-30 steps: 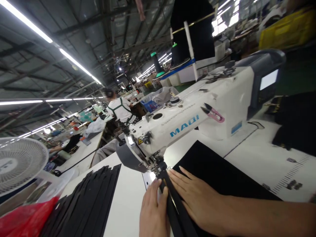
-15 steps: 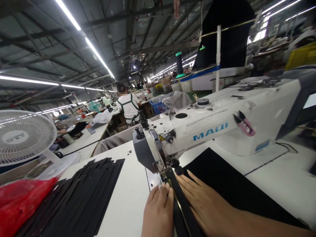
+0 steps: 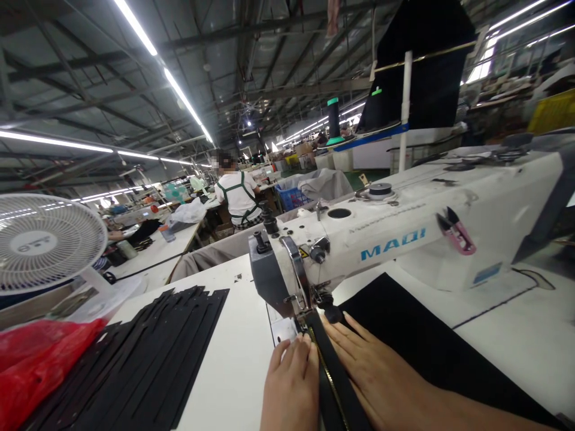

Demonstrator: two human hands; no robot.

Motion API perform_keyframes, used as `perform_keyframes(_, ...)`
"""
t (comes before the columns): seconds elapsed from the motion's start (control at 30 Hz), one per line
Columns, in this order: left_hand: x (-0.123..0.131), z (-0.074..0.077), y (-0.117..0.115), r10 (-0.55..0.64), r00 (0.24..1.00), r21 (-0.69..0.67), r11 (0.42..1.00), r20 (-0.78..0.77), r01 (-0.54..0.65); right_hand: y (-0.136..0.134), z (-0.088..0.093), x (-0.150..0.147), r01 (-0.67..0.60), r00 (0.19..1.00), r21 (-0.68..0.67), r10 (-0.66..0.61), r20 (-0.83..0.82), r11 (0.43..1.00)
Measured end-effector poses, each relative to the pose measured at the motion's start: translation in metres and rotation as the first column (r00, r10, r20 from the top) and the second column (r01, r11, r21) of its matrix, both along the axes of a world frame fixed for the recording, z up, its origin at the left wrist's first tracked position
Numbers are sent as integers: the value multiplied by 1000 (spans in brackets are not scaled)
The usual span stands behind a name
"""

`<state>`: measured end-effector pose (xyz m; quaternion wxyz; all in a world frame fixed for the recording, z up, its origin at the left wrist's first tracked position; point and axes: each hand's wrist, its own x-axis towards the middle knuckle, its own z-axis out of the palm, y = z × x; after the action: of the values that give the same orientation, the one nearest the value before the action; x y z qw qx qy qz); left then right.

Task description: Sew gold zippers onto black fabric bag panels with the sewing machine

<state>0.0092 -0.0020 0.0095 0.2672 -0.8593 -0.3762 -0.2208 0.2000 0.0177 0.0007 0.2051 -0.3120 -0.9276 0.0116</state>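
A white MAQI sewing machine (image 3: 395,233) stands on the white table (image 3: 233,359). A black strip with a zipper (image 3: 335,383) runs from under the presser foot (image 3: 309,314) toward me. My left hand (image 3: 291,386) lies flat on the table on the strip's left side, fingers stretched out. My right hand (image 3: 377,374) lies flat on the strip's right edge and on the black fabric panel (image 3: 431,347), fingers extended toward the needle.
A fanned stack of black strips (image 3: 148,359) lies at the left. A red plastic bag (image 3: 36,365) and a white fan (image 3: 42,245) sit at the far left. Pink thread snips (image 3: 456,230) hang on the machine. A person in a white shirt (image 3: 236,197) works farther back.
My view has swung right and levelled. Both hands stay flat beside the strip, shifted slightly along it toward the presser foot.
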Motion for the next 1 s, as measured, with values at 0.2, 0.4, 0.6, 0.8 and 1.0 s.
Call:
perform_keyframes(0.2,-6,-13,-8,-13,999,114,993,-44,18,-7,9,1,-79,997,-73,80,16,994)
perform_keyframes(0.4,-7,-7,-5,48,997,49,998,-62,-45,-2,18,-8,-20,1000,-134,19,-14,991)
perform_keyframes(0.6,1,-3,0,29,998,13,999,55,-30,-1,6,-4,13,998,-117,-21,-66,993)
perform_keyframes(0.8,-1,-1,-3,8,999,-33,999,-39,-10,-5,0,1,19,990,-105,-33,-134,994)
perform_keyframes(1.0,-4,-1,1,1,996,-35,999,-95,-4,-6,11,-7,52,995,-166,-66,-81,985)
